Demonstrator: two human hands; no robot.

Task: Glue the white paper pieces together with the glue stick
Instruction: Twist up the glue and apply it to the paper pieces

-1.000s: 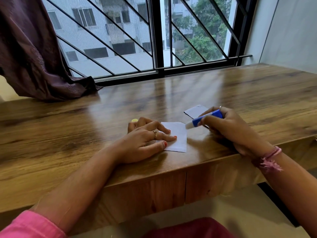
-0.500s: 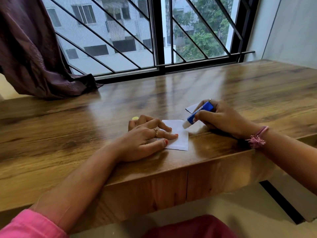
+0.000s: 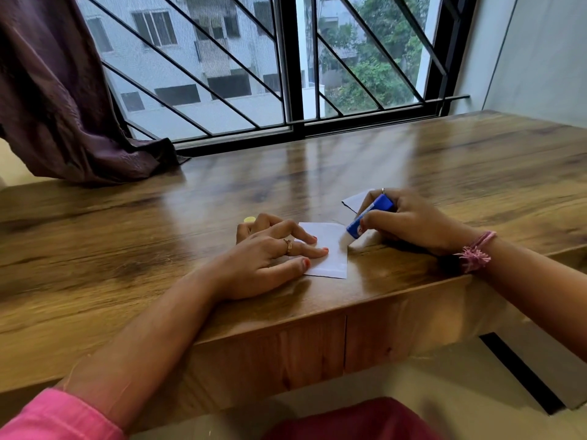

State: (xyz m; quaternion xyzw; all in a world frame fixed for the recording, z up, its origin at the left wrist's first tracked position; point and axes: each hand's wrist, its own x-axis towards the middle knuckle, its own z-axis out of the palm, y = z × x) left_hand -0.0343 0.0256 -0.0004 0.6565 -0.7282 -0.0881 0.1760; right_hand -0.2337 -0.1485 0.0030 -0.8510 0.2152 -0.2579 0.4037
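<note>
A small white paper piece (image 3: 332, 252) lies flat near the front edge of the wooden table (image 3: 158, 236). My left hand (image 3: 270, 255) rests on its left part, fingers spread and pressing it down. My right hand (image 3: 409, 222) grips a blue glue stick (image 3: 368, 222), tilted so its white tip touches the paper's right edge. A second white paper piece (image 3: 355, 200) lies behind my right hand, mostly hidden by it.
A small yellow round object (image 3: 249, 219), perhaps the glue cap, lies just behind my left hand. A dark purple curtain (image 3: 63, 106) drapes onto the table's far left. A barred window (image 3: 286, 74) runs along the back edge.
The glue stick's tip has come down and left onto the paper's right edge. My right hand shifted slightly with it. My left hand stays pressed on the paper.
</note>
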